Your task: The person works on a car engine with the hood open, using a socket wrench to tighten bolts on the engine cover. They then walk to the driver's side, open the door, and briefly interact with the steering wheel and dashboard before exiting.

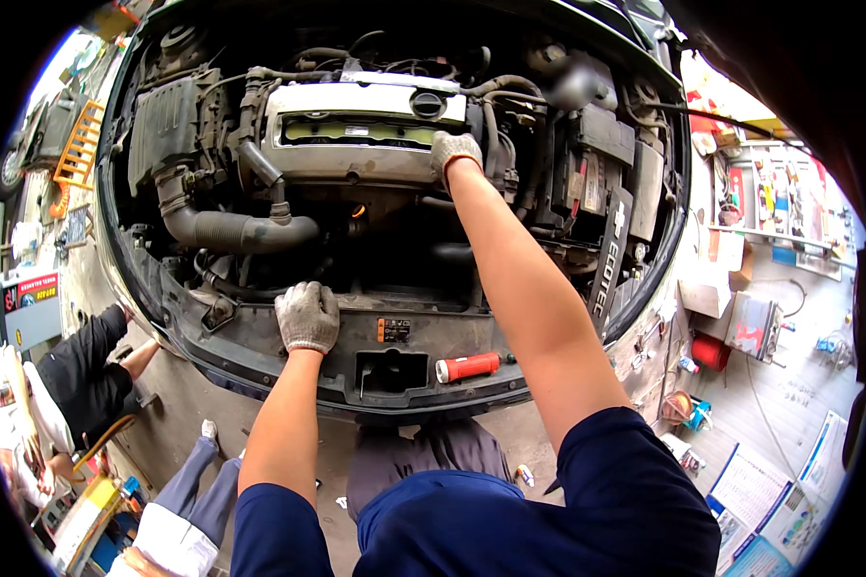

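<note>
My left hand (306, 319) wears a pale grey knit glove and rests on the front panel (465, 327) of an open engine bay, fingers bent over its edge. My right hand (453, 154), gloved alike, is at the right end of the silver engine cover (356, 165), fingers curled; what they hold is hidden. The cover's long recess (319, 132) shows an olive-coloured part, with a black round cap (427, 103) above. A red flashlight (467, 366) lies on the front panel right of my left hand. A ribbed intake hose (229, 231) runs behind that hand.
The battery (587, 185) sits at the bay's right. A seated person (82, 375) is at the left, another person's legs (188, 490) below. A grey machine (24, 310) and orange rack (79, 144) stand left. Boxes (704, 295), a red cylinder (710, 352) and papers (741, 476) are right.
</note>
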The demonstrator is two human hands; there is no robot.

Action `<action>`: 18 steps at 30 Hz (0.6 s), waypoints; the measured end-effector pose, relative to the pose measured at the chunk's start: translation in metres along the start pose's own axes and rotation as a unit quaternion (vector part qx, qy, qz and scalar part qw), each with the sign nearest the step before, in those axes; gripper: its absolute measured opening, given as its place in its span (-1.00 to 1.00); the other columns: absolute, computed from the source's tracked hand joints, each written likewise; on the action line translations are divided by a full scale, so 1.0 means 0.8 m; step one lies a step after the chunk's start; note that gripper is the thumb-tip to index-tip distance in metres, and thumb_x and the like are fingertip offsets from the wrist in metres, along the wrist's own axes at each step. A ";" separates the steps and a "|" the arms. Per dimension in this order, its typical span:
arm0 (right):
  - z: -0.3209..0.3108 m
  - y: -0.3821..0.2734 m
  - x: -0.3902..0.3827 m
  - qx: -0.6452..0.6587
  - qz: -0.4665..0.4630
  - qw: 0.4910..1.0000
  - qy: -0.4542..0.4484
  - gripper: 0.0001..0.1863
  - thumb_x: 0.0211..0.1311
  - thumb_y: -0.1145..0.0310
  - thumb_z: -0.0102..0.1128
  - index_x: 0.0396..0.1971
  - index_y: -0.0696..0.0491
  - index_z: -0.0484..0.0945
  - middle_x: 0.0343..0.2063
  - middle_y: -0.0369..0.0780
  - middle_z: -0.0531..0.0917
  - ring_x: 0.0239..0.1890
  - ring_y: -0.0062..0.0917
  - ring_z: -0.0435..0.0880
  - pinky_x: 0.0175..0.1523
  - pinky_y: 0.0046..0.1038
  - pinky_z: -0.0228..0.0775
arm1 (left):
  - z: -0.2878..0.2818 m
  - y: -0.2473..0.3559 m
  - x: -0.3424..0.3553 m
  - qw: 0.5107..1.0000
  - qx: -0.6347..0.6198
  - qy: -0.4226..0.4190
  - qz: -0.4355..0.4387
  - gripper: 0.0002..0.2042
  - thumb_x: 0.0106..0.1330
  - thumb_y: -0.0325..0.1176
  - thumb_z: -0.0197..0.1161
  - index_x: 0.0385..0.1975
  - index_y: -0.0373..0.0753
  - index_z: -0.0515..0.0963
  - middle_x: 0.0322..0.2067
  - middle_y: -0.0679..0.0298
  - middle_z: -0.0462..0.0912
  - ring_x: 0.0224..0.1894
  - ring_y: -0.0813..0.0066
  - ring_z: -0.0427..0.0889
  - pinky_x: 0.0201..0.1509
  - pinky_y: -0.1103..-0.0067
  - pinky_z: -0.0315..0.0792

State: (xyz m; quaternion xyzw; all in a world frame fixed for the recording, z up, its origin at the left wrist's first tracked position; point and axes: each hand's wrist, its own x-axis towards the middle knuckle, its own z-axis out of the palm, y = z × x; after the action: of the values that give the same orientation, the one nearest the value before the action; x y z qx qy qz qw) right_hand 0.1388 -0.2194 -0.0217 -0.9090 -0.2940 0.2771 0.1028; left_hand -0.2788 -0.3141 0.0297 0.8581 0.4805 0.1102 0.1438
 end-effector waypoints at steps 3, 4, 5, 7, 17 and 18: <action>-0.016 -0.065 -0.008 -0.173 -0.113 0.975 -0.085 -0.66 0.48 0.41 0.15 0.11 0.05 0.81 0.05 0.06 0.83 0.03 -0.15 0.90 0.10 -0.12 0.74 | -0.011 -0.018 -0.006 1.000 0.014 0.004 -0.023 -0.80 0.43 -0.26 0.26 -0.42 -0.19 0.61 -0.34 0.13 0.70 -0.14 -0.02 0.67 0.00 0.10 0.45; -0.028 -0.024 0.028 -0.074 -0.030 0.994 -0.073 -0.65 0.50 0.39 0.09 0.05 0.08 0.82 0.04 0.03 0.84 0.00 -0.17 0.90 0.06 -0.15 0.74 | -0.001 -0.001 0.005 1.000 -0.001 -0.011 -0.008 -0.78 0.44 -0.21 0.26 -0.42 -0.17 0.62 -0.33 0.14 0.70 -0.14 0.03 0.67 0.03 0.12 0.43; -0.045 0.024 0.062 0.028 0.051 0.997 -0.041 -0.63 0.51 0.37 0.02 -0.01 0.10 0.83 0.03 0.00 0.85 -0.04 -0.19 0.91 0.01 -0.17 0.74 | 0.007 0.021 0.015 1.000 -0.025 -0.012 0.013 -0.79 0.43 -0.22 0.26 -0.42 -0.17 0.61 -0.34 0.14 0.70 -0.15 0.03 0.66 0.03 0.12 0.42; -0.029 0.002 0.040 -0.144 -0.037 0.988 -0.045 -0.60 0.50 0.31 -0.04 -0.01 0.10 0.81 0.04 -0.01 0.85 0.01 -0.16 0.88 0.04 -0.20 0.72 | 0.001 0.002 0.009 1.000 -0.008 -0.010 -0.007 -0.80 0.41 -0.22 0.27 -0.43 -0.16 0.61 -0.36 0.15 0.69 -0.17 0.03 0.66 0.02 0.13 0.42; -0.071 0.014 -0.010 -0.451 -0.242 0.857 -0.064 -0.76 0.37 0.41 0.29 -0.13 -0.16 0.89 0.01 -0.14 0.86 0.13 -0.21 0.84 0.19 -0.22 0.71 | -0.006 0.010 0.010 0.999 0.027 -0.040 -0.001 -0.79 0.41 -0.19 0.26 -0.42 -0.14 0.59 -0.35 0.14 0.68 -0.17 0.03 0.66 0.00 0.12 0.43; -0.069 0.015 -0.001 -0.458 -0.216 0.860 -0.068 -0.73 0.45 0.35 0.21 -0.07 -0.13 0.89 0.05 -0.14 0.86 0.12 -0.22 0.86 0.15 -0.23 0.74 | -0.006 0.015 0.012 0.998 0.030 -0.051 0.007 -0.79 0.41 -0.18 0.25 -0.41 -0.14 0.59 -0.34 0.15 0.68 -0.16 0.04 0.66 -0.01 0.12 0.43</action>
State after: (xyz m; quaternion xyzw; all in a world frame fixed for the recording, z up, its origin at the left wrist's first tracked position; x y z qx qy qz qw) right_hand 0.1750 -0.2306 0.0202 -0.7462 -0.5827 0.1433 -0.2884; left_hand -0.2658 -0.3117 0.0389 0.8698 0.4697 0.0530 0.1414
